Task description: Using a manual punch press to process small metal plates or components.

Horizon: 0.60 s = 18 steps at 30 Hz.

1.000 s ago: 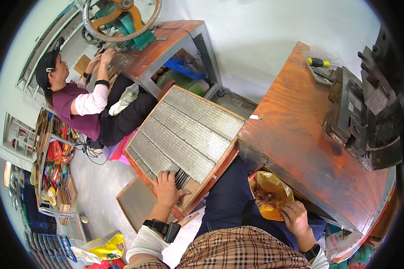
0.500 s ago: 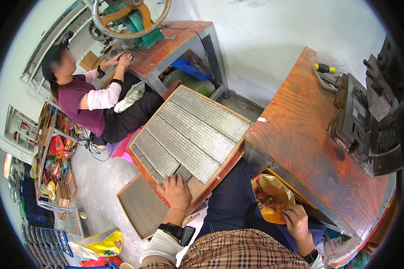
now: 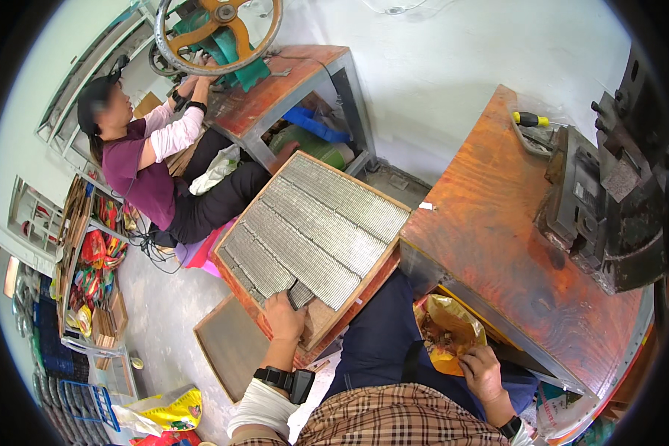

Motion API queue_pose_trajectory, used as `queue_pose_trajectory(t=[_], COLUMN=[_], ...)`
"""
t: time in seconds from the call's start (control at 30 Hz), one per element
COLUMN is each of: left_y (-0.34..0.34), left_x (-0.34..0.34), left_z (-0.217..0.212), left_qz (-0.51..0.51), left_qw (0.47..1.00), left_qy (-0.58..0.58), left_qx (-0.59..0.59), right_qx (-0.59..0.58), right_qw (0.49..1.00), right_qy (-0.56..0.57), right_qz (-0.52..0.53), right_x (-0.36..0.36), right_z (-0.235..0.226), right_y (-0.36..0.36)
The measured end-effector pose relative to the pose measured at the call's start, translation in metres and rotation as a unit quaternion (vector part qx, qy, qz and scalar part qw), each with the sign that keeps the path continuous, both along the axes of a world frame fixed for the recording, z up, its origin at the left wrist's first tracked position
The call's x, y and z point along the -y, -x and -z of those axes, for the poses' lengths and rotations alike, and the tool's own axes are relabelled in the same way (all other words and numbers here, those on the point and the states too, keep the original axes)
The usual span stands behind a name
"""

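Observation:
A wooden tray (image 3: 379, 281) rests tilted near my lap, filled with rows of small silvery metal pieces (image 3: 327, 215). At its near corner my left hand (image 3: 284, 318) is closed, fingertips bent down at the end of the rows; what they pinch is hidden. Beside those fingers lies a darker, ridged group of pieces (image 3: 300, 296), next to a bare patch of tray bottom. On the right, my right hand (image 3: 485, 376) is closed at the rim of a yellow bag (image 3: 461, 323), thumb and fingers together. Small brownish bits show inside the bag.
To my right stands a worn wooden bench (image 3: 490, 193) bearing a dark metal machine (image 3: 587, 208) and a yellow-black screwdriver (image 3: 531, 119). A co-worker (image 3: 137, 160) sits far left at a green press with a large handwheel (image 3: 227, 15). An empty-looking flat tray (image 3: 230, 346) leans below mine.
My left fingers have drawn together and curled at the tray's near corner. My right hand has shifted slightly along the bag's rim. The co-worker's hands have moved up to the press.

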State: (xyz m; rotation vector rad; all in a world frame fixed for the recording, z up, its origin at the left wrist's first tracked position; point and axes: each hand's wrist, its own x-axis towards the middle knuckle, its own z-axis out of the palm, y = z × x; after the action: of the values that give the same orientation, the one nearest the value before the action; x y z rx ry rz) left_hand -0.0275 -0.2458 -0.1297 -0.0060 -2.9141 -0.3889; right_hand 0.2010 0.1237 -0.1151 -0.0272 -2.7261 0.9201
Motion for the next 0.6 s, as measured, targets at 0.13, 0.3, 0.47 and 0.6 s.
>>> queue_pose_trajectory(t=[0.13, 0.3, 0.47, 0.6], left_y=[0.002, -0.001, -0.018, -0.017], left_x=[-0.004, -0.007, -0.003, -0.002], left_z=[-0.007, -0.018, -0.009, -0.023], left_qz=[0.006, 0.041, 0.124, 0.16], left_qw=[0.997, 0.99, 0.981, 0.973], left_qy=[0.057, 0.111, 0.146, 0.129], left_qx=[0.05, 0.08, 0.031, 0.102], right_qx=[-0.005, -0.009, -0.007, -0.009], right_qw=[1.0, 1.0, 1.0, 1.0], right_qy=[0.005, 0.003, 0.0, 0.0], right_qz=[-0.002, 0.006, 0.003, 0.009], right_x=[0.001, 0.002, 0.001, 0.003], right_z=[0.002, 0.004, 0.001, 0.006], right_y=[-0.003, -0.004, -0.002, -0.004])
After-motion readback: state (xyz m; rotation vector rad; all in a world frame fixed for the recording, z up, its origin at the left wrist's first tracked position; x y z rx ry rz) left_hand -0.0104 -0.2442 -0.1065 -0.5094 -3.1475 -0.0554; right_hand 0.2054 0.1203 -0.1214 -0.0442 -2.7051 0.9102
